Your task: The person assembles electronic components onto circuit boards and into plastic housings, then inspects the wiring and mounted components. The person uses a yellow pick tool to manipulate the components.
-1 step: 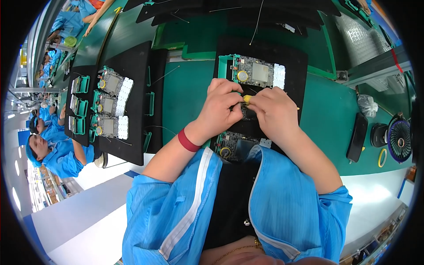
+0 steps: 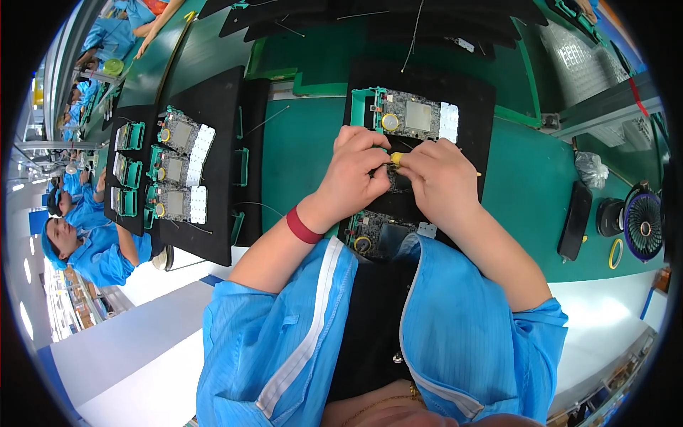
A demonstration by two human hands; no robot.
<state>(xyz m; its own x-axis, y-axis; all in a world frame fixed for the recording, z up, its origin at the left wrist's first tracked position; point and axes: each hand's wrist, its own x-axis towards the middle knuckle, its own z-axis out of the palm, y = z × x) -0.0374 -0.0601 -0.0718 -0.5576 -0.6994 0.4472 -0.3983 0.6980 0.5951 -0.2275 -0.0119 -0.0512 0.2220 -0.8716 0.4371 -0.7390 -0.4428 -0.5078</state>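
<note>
Lying at the counter's point(image 2: 299, 128) near edge, the left mat point(image 2: 220, 128) carries 3 boards point(image 2: 173, 169) in a column. Rightward, over the other black mat point(image 2: 475, 99), the left hand point(image 2: 352, 174) bends its fingers in at a mostly hidden board; what they grip, I cannot tell. Just beside it, the right hand point(image 2: 445, 178) pinches a small yellow piece point(image 2: 397, 158) between that mat's far and near edges. For good control, I'd brace both wrists, steady the board lightly with the left, and guide the piece without levering or pressing on neighbouring components.
</note>
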